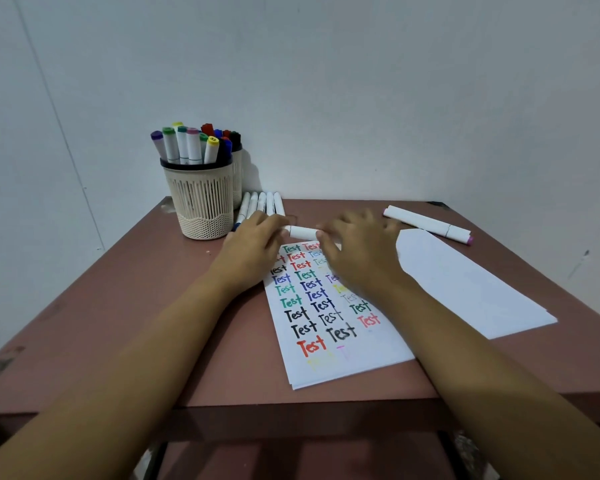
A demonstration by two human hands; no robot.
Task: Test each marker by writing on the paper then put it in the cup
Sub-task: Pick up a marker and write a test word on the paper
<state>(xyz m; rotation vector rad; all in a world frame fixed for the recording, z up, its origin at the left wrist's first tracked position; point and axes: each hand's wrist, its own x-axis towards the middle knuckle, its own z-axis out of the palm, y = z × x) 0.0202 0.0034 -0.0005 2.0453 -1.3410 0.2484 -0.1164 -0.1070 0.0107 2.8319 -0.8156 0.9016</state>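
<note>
Fingers [278, 226] of the left hand [253, 239] curl round one end of a white marker [303, 232], and the right hand [359, 245] pinches the other end. The marker lies level between them, just above the top edge of the written paper [329, 327]. Both hands look slightly blurred. The cup [201, 202], packed with capped markers [187, 143], stands to the left on the tabletop [146, 306], with a row of loose markers [262, 202] just beside it.

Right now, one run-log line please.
left hand, right hand: grip white marker | paper: Test rows | cup: holds markers | loose markers: beside cup
</note>
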